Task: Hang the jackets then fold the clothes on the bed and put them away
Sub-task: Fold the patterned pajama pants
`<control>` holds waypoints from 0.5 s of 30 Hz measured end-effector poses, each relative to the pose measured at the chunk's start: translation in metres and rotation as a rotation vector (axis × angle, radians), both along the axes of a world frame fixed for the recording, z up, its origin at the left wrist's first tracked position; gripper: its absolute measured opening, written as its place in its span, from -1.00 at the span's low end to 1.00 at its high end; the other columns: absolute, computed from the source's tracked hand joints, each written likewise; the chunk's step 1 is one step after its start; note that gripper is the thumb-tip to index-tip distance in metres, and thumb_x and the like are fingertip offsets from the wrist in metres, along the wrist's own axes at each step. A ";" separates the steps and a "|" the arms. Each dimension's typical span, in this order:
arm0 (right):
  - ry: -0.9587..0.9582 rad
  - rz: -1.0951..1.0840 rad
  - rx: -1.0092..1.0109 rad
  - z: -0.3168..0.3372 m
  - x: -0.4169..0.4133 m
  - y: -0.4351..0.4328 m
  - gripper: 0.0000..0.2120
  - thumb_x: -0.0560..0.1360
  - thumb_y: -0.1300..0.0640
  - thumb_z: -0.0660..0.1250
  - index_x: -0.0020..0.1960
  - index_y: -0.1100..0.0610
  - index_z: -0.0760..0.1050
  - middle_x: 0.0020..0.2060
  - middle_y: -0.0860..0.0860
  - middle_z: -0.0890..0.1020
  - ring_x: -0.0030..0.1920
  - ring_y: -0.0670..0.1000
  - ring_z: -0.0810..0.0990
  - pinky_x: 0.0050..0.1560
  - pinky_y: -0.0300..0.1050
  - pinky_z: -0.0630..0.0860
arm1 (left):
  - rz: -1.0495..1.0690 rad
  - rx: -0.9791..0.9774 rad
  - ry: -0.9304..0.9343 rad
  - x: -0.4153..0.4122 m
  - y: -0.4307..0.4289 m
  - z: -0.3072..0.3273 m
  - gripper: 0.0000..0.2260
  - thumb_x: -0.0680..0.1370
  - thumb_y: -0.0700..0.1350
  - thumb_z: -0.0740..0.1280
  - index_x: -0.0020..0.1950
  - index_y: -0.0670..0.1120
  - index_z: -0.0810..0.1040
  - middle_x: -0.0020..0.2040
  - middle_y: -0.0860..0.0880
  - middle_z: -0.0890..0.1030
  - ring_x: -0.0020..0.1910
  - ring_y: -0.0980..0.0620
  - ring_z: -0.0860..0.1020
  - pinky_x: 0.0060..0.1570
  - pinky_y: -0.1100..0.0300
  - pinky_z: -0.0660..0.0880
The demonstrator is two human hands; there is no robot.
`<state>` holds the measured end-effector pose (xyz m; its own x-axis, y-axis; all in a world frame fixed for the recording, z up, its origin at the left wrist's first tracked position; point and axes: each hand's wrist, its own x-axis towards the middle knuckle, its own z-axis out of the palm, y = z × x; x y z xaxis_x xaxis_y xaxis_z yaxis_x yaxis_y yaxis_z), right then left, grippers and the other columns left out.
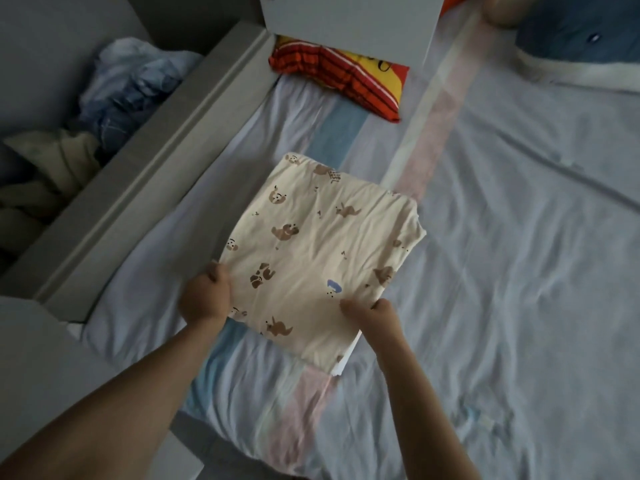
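A cream garment (322, 244) printed with small brown dogs lies folded into a flat rectangle on the bed (519, 271). My left hand (206, 294) grips its near left corner, fingers curled round the edge. My right hand (372, 315) pinches its near right edge, just below a small blue print. Both forearms reach in from the bottom of the view. The garment's far end rests on the sheet; thin white layers show at its near right corner.
A grey bed frame rail (145, 188) runs along the left. Beyond it lies a heap of blue and beige clothes (114, 98). An orange-striped pillow (339, 74) sits at the head under a white panel (349, 19). A blue pillow (581, 29) lies top right.
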<state>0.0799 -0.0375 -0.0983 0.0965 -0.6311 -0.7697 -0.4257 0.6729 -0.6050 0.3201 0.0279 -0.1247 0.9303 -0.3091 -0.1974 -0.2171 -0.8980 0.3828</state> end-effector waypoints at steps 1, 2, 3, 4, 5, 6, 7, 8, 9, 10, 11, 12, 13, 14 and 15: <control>0.171 -0.054 -0.097 0.005 0.007 0.001 -0.48 0.43 0.13 0.37 0.32 0.25 0.33 0.22 0.08 0.44 0.25 0.14 0.47 0.23 0.00 0.39 | -0.054 0.012 -0.102 0.002 -0.004 0.003 -0.67 0.59 -0.11 0.12 0.08 -0.34 0.53 0.06 -0.38 0.55 0.08 -0.32 0.49 0.07 -0.06 0.34; 0.362 -0.103 -0.298 0.013 0.014 0.002 -0.38 0.41 0.16 0.33 0.41 0.23 0.21 0.32 0.11 0.33 0.34 0.17 0.36 0.30 0.03 0.29 | -0.115 -0.027 -0.197 0.002 -0.008 0.006 -0.72 0.53 -0.15 0.16 0.10 -0.29 0.51 0.10 -0.34 0.53 0.12 -0.29 0.46 0.14 -0.08 0.29; 0.487 -0.088 -0.541 0.020 0.022 0.002 -0.30 0.36 0.18 0.29 0.46 0.23 0.15 0.38 0.15 0.27 0.41 0.20 0.27 0.37 0.07 0.21 | -0.206 -0.105 -0.265 0.002 -0.013 0.010 -0.70 0.46 -0.15 0.17 0.13 -0.23 0.50 0.14 -0.29 0.51 0.16 -0.26 0.44 0.19 -0.10 0.23; 0.524 -0.005 -0.753 0.024 0.030 0.003 -0.24 0.33 0.15 0.28 0.48 0.23 0.14 0.43 0.19 0.25 0.46 0.22 0.19 0.42 0.12 0.13 | -0.348 -0.188 -0.308 -0.001 -0.019 0.016 -0.65 0.43 -0.12 0.17 0.17 -0.18 0.49 0.19 -0.24 0.48 0.21 -0.22 0.42 0.25 -0.11 0.18; 0.517 0.113 -0.893 0.021 0.040 0.003 -0.24 0.34 0.09 0.27 0.51 0.19 0.15 0.47 0.18 0.23 0.50 0.22 0.13 0.46 0.15 0.05 | -0.523 -0.244 -0.331 -0.005 -0.027 0.021 -0.61 0.42 -0.09 0.17 0.22 -0.12 0.48 0.27 -0.18 0.45 0.28 -0.17 0.38 0.29 -0.12 0.12; 0.508 0.251 -0.969 0.018 0.048 0.003 -0.29 0.40 0.02 0.24 0.52 0.10 0.16 0.50 0.14 0.21 0.52 0.20 0.09 0.48 0.18 -0.04 | -0.697 -0.264 -0.342 -0.013 -0.035 0.025 -0.56 0.42 -0.06 0.17 0.29 -0.07 0.45 0.36 -0.12 0.39 0.37 -0.11 0.33 0.33 -0.15 0.07; 0.511 0.382 -0.998 0.013 0.056 0.004 -0.35 0.45 -0.05 0.18 0.52 0.01 0.17 0.52 0.10 0.19 0.52 0.18 0.09 0.46 0.23 -0.11 | -0.844 -0.255 -0.346 -0.020 -0.043 0.024 -0.53 0.44 -0.02 0.16 0.36 -0.01 0.41 0.43 -0.07 0.34 0.45 -0.06 0.26 0.35 -0.17 0.02; 0.521 0.505 -0.965 0.008 0.063 0.005 -0.40 0.50 -0.12 0.09 0.53 -0.07 0.14 0.54 0.05 0.13 0.52 0.18 0.08 0.43 0.28 -0.17 | -0.948 -0.214 -0.334 -0.028 -0.048 0.021 -0.50 0.46 0.02 0.15 0.41 0.04 0.36 0.48 -0.03 0.29 0.49 -0.06 0.19 0.37 -0.21 -0.01; 0.542 0.620 -0.887 0.003 0.067 0.006 -0.41 0.53 -0.18 -0.05 0.54 -0.14 0.02 0.55 0.00 -0.03 0.54 0.17 -0.02 0.39 0.34 -0.25 | -1.012 -0.151 -0.318 -0.035 -0.052 0.016 -0.48 0.48 0.06 0.13 0.46 0.07 0.31 0.50 0.00 0.26 0.52 -0.07 0.14 0.38 -0.25 -0.02; 0.564 0.726 -0.768 -0.003 0.068 0.007 -0.41 0.52 -0.22 -0.22 0.53 -0.20 -0.19 0.52 -0.06 -0.26 0.53 0.15 -0.20 0.34 0.40 -0.35 | -1.049 -0.082 -0.307 -0.043 -0.054 0.009 -0.46 0.49 0.08 0.11 0.49 0.10 0.24 0.52 0.01 0.24 0.53 -0.09 0.11 0.39 -0.30 -0.01; 0.590 0.776 -0.665 -0.009 0.067 0.008 -0.42 0.48 -0.25 -0.36 0.48 -0.22 -0.39 0.45 -0.10 -0.43 0.49 0.12 -0.36 0.29 0.45 -0.39 | -1.065 -0.028 -0.308 -0.048 -0.053 0.000 -0.44 0.49 0.10 0.11 0.51 0.11 0.18 0.53 0.02 0.22 0.53 -0.10 0.11 0.38 -0.34 0.01; 0.608 0.762 -0.596 -0.013 0.068 0.007 -0.42 0.46 -0.28 -0.41 0.42 -0.22 -0.52 0.41 -0.10 -0.50 0.46 0.12 -0.43 0.28 0.49 -0.36 | -1.063 0.008 -0.311 -0.046 -0.054 -0.006 -0.42 0.48 0.11 0.10 0.52 0.12 0.14 0.53 0.02 0.21 0.53 -0.11 0.10 0.37 -0.36 0.02; 0.611 0.715 -0.524 -0.014 0.069 0.005 -0.40 0.46 -0.34 -0.36 0.37 -0.21 -0.57 0.42 -0.07 -0.51 0.47 0.14 -0.43 0.30 0.52 -0.28 | -1.052 0.025 -0.302 -0.043 -0.055 -0.009 -0.40 0.48 0.12 0.11 0.52 0.12 0.13 0.54 0.02 0.19 0.53 -0.11 0.09 0.36 -0.37 0.01; 0.600 0.638 -0.434 -0.010 0.066 0.001 -0.33 0.47 -0.41 -0.24 0.35 -0.21 -0.59 0.45 -0.05 -0.49 0.49 0.18 -0.39 0.32 0.53 -0.17 | -1.047 0.033 -0.291 -0.041 -0.057 -0.010 -0.39 0.47 0.13 0.12 0.53 0.12 0.13 0.55 0.01 0.17 0.54 -0.11 0.07 0.36 -0.38 0.00; 0.572 0.554 -0.342 -0.009 0.067 -0.004 -0.20 0.44 -0.47 -0.09 0.34 -0.23 -0.59 0.46 -0.03 -0.47 0.50 0.22 -0.33 0.32 0.52 -0.05 | -1.034 0.042 -0.284 -0.039 -0.058 -0.008 -0.37 0.45 0.14 0.13 0.53 0.11 0.13 0.55 0.01 0.14 0.54 -0.11 0.05 0.36 -0.38 -0.02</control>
<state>0.1464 -0.0415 -0.1073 0.1146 -0.8130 -0.5708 -0.9390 0.0989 -0.3294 0.2815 -0.0298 -0.1328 0.2345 -0.9711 -0.0443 -0.9558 -0.2386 0.1718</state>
